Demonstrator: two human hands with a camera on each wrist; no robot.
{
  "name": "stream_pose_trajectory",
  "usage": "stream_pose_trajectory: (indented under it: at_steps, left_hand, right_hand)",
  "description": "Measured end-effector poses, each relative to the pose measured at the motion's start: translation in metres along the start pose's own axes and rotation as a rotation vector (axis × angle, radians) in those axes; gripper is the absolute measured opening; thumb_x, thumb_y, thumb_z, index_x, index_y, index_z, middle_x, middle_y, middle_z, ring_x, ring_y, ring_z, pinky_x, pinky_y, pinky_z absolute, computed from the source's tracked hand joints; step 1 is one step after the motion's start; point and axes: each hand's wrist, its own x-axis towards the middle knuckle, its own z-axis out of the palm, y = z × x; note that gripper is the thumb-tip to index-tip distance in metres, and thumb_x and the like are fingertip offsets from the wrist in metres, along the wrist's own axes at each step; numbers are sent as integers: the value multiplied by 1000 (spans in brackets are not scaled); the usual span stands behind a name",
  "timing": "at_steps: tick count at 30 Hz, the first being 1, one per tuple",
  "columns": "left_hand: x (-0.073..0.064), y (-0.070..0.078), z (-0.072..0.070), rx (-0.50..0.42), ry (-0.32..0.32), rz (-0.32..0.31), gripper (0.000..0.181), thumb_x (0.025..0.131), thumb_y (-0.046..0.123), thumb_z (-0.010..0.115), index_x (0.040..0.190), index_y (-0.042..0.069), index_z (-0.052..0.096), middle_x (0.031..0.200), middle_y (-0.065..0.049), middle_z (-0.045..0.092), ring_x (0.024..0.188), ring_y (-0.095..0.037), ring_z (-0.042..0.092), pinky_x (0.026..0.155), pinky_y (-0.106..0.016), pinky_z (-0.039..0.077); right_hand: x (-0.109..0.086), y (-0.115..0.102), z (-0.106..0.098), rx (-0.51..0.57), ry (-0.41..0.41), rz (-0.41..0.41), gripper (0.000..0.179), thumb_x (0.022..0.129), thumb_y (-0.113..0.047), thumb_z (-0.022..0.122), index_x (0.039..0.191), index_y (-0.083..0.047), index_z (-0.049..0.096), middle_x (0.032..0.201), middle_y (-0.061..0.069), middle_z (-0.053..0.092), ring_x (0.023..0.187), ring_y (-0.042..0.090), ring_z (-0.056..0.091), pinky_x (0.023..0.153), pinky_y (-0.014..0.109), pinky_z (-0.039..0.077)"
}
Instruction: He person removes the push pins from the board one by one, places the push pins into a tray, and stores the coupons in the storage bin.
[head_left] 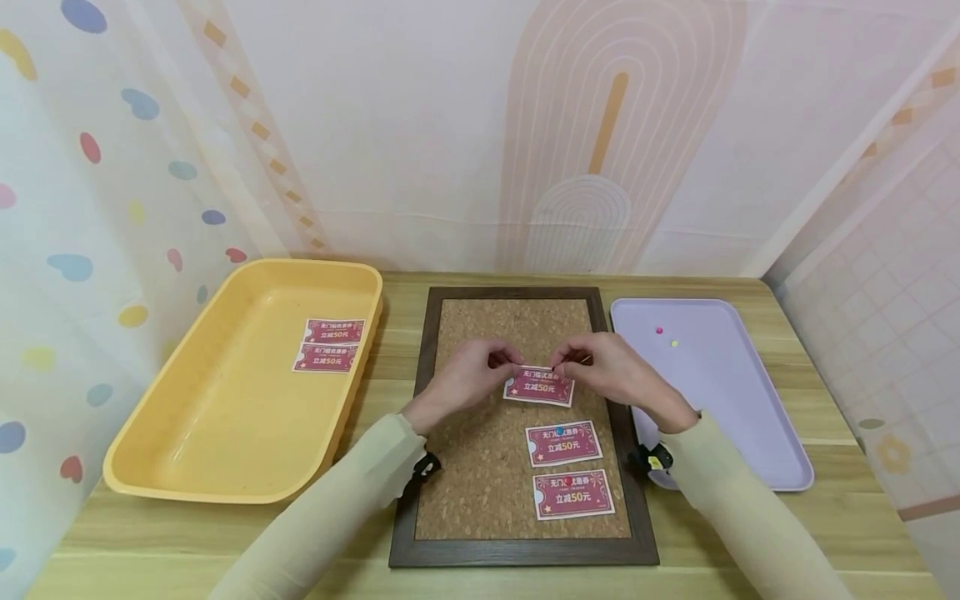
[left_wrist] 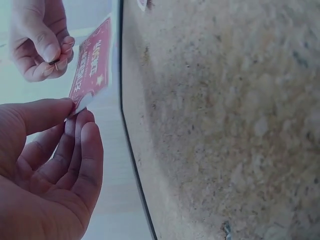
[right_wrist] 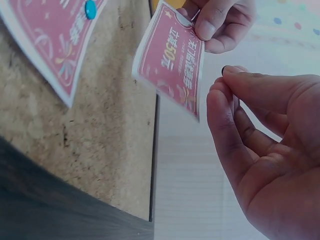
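Observation:
My left hand (head_left: 472, 371) pinches one corner of a red paper coupon (head_left: 538, 387) between thumb and fingers, above the cork board (head_left: 472, 483). In the right wrist view that coupon (right_wrist: 170, 60) stands tilted, lifted off the cork. My right hand (head_left: 611, 371) is beside the coupon's other end and pinches a small black thumbtack (right_wrist: 224, 69), its thin point showing in the left wrist view. Lower on the board lie two more coupons, one with a blue thumbtack (head_left: 559, 432) in it, the other with a red thumbtack (head_left: 567, 482).
At the left stands a yellow tub (head_left: 225, 417) with two coupons (head_left: 327, 358) inside. A lilac tray (head_left: 720, 375) at the right holds a pink thumbtack (head_left: 659, 331) and a yellow thumbtack (head_left: 674, 343). The board's dark wooden frame (head_left: 525, 552) rests on a wooden table (head_left: 390, 333).

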Motion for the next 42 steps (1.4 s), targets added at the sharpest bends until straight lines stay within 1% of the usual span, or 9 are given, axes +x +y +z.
stream_pose_trajectory:
  at_steps: [4,7,11,15,21,27,29,36,42]
  left_hand:
    - [-4,1,-3,-16,34,3,6,98,13,72,102,11,76,95,1,72,86,-13,64,77,-32,53]
    - [-7,0,-5,-24,65,6,6,98,14,72,102,12,76,95,1,72,86,-13,64,75,-32,53]
    - [-13,1,-8,-23,104,7,6,97,15,72,101,15,77,94,2,72,83,-13,64,70,-31,52]
    - [-17,3,-11,-17,132,19,6,97,14,73,101,14,77,96,1,73,83,-14,65,69,-32,53]
    - [-24,3,-17,-24,174,67,7,96,10,73,102,12,77,100,-1,75,86,-15,67,76,-33,56]
    - [-31,3,-24,-51,204,118,7,97,8,72,101,8,77,99,-3,75,87,-17,68,78,-35,58]
    - [-34,4,-28,-56,214,124,6,96,7,72,101,7,77,100,-5,75,88,-19,68,79,-35,58]
    - [-47,7,-47,-48,258,58,9,98,10,71,105,8,76,101,-5,72,81,-19,62,68,-33,52]
    - [-56,2,-62,-11,322,112,7,97,7,72,103,8,77,98,-5,73,76,-17,59,64,-29,49]
  right_hand:
    - [-3,-3,-1,12,30,-2,7,98,-7,70,99,-10,76,93,-2,74,85,14,66,78,37,54]
    - [-4,-5,-2,19,55,-9,6,98,-7,71,99,-10,76,94,-1,74,86,15,66,79,40,55]
    - [-8,-7,-3,13,89,-12,6,98,-5,70,98,-9,75,96,0,73,86,16,65,78,37,54]
    - [-11,-9,-5,13,116,-19,8,98,-4,69,99,-9,75,98,1,73,87,16,64,77,34,54]
    - [-16,-10,-8,18,152,-13,8,99,-5,69,102,-10,74,100,1,72,83,16,64,73,30,54]
    - [-22,-14,-13,24,197,-1,5,100,-9,69,102,-9,74,100,2,73,82,16,63,72,26,52]
    - [-25,-16,-15,21,208,5,5,100,-9,69,102,-9,74,100,2,73,83,16,64,73,26,53]
    - [-34,-15,-23,-14,239,34,5,99,-8,70,102,-10,74,97,0,73,83,16,65,73,26,53]
    - [-39,-10,-29,-24,266,9,5,98,-7,71,101,-9,75,96,1,74,83,13,65,74,23,53]
